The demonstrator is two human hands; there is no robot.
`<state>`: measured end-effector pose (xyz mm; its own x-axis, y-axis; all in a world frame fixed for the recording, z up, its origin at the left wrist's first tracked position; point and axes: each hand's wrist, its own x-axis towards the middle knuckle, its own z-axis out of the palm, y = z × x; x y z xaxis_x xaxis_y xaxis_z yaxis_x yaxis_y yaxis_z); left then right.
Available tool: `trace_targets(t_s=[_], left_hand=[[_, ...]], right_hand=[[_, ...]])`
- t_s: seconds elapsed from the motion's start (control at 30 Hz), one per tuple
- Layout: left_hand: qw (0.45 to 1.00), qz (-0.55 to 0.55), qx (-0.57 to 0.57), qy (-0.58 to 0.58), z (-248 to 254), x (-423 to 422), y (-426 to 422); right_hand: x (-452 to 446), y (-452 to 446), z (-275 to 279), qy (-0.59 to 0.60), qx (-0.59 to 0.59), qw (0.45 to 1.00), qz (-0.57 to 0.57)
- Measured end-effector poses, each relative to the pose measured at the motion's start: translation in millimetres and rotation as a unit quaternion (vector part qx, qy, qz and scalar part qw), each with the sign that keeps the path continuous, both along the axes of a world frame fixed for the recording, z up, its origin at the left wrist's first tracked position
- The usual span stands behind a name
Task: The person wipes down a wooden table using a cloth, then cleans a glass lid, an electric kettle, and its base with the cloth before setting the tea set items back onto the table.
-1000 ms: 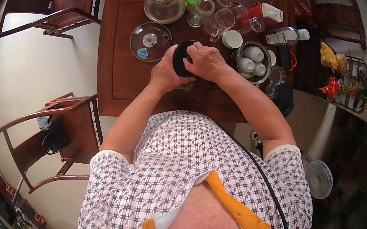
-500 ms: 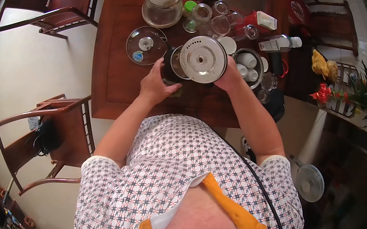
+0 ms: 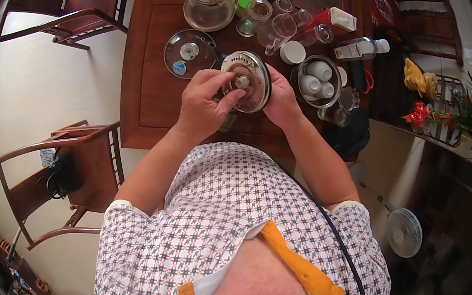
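A round metal lid (image 3: pixel 255 96) with a row of small holes near its edge and a pale knob at its centre is held up over the table's front edge, tilted. My right hand (image 3: pixel 282 98) grips its rim from the right. My left hand (image 3: pixel 204 104) reaches in from the left, thumb and fingers pinched around the central knob; their exact contact is hard to see. Behind the lid, a dark handle-like part is partly hidden. A clear glass lid (image 3: pixel 184 37) with a blue sticker lies just beyond my left hand.
On the wooden table (image 3: pixel 149 108) stand a glass kettle (image 3: pixel 210 15), several glass jars and cups, a white round cap (image 3: pixel 292 52), a metal bowl (image 3: pixel 305 101) of white cups, a red box (image 3: pixel 328 19) and a clear bottle (image 3: pixel 356 49). A wooden chair (image 3: pixel 91 170) stands left.
The lid has moved slightly left and tilted toward my left hand. My left hand has left the dark part beside it and come onto the knob. My right hand still holds the rim.
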<state>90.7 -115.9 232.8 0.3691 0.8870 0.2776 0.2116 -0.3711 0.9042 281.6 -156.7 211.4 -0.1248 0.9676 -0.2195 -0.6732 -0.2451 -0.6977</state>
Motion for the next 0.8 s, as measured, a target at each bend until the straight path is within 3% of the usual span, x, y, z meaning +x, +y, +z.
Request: trace_targets(t_s=[0.4, 0.67, 0.8], left_hand=[[0.998, -0.05, -0.036, -0.029, 23.7, -2.8, 3.1], [0.999, -0.051, 0.001, -0.007, 24.2, -3.7, 5.5], [0.996, -0.065, -0.057, -0.005, 33.3, -5.3, 6.6]], right_hand=[[5.3, -12.8, 16.7, -0.178, 0.094, 0.979, 0.025], [-2.5, -17.8, 16.9, -0.174, 0.063, 0.983, -0.005], [-2.0, -21.9, 19.1, -0.18, 0.088, 0.98, -0.012]])
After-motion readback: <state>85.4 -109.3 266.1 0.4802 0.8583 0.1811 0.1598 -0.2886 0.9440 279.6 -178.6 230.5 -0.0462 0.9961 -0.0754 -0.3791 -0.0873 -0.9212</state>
